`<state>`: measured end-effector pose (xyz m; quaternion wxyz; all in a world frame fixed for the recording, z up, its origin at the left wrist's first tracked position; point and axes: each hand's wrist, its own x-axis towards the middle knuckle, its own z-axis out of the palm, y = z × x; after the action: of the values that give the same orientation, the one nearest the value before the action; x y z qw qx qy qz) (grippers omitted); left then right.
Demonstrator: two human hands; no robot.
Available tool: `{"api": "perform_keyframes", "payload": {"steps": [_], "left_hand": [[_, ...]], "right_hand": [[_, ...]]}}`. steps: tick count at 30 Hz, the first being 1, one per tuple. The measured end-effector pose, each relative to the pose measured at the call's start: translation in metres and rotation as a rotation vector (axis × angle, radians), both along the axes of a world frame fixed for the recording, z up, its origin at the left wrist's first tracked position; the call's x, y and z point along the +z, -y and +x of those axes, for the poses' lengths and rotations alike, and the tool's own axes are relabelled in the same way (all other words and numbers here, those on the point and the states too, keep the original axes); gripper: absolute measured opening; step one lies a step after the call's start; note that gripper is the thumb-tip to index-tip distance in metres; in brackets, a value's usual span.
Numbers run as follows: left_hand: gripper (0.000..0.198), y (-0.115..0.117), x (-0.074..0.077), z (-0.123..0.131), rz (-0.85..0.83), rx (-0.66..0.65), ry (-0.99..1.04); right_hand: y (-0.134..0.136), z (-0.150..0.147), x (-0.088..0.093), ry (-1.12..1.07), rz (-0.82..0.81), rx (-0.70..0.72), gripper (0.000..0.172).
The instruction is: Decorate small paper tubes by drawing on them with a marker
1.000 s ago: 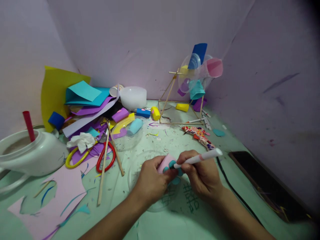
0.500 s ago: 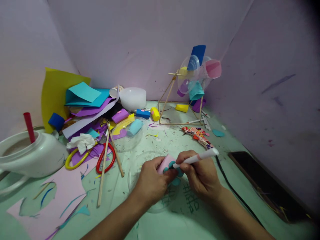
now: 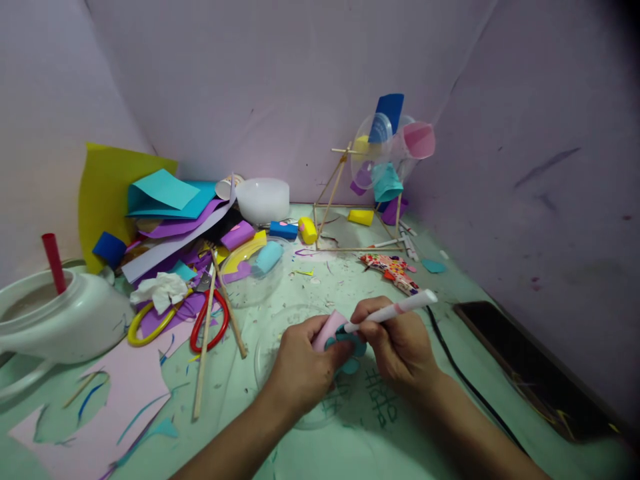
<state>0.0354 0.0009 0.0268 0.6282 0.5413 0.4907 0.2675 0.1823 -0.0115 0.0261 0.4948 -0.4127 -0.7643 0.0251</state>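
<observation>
Red scissors (image 3: 209, 325), yellow sheet (image 3: 107, 193), pink piece (image 3: 326, 329) on teal, white-and-pink marker (image 3: 395, 310).

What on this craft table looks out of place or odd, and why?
Green grid scribbles are inked straight onto the table, below the right hand holding the marker. Paper slivers litter the surface around the scissors.

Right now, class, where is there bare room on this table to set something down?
Bare table lies between the pink sheet and the left hand, and between the black cable and the dark tablet. Crowded: the paper pile and scissors, rear left.
</observation>
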Motion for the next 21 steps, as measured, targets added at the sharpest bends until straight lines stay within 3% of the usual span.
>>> {"api": "perform_keyframes", "payload": {"steps": [12,21], "left_hand": [[0.027,0.0005,-0.0022,-0.0006,-0.009,0.005,0.006],[0.021,0.0006,-0.0007,-0.0007,-0.017,0.002,0.016]], "right_hand": [[0.0038,0.0012,-0.0013,-0.074,-0.104,0.020,0.014],[0.0016,0.0000,0.0002,0.023,-0.038,0.021,0.012]]}}
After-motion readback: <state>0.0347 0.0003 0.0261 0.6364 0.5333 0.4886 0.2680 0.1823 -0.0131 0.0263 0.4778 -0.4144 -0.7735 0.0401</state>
